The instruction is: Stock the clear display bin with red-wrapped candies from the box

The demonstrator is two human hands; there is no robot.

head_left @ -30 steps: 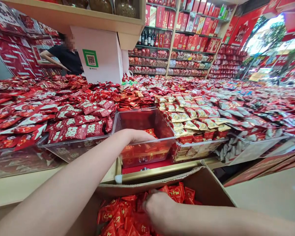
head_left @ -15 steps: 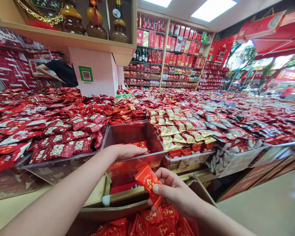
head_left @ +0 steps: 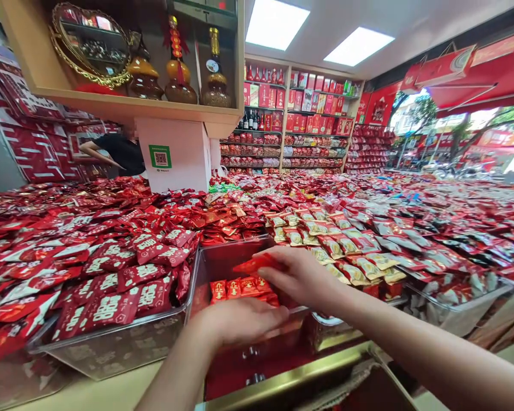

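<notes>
Red packet (head_left: 255, 264), in right hand (head_left: 300, 274), has moved from above carton (head_left: 346, 388) to over clear bin (head_left: 223, 257). Far left, maroon packets (head_left: 115, 305) lie heaped. Next, left hand (head_left: 248, 319) at bin's front, fingers outstretched, uncurled (palm faces down, out of view). Just beyond, red packets (head_left: 233, 288) sit in row inside bin. Above them, held packet juts leftward from right hand's grip, pinched between thumb and fingers. Farther right, cream-and-red packets (head_left: 342, 251) piled.

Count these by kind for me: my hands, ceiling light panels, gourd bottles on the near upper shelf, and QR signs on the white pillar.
Hands: 2 (left hand, right hand)
Ceiling light panels: 2
Gourd bottles: 3
QR signs: 1
Total: 8
</notes>
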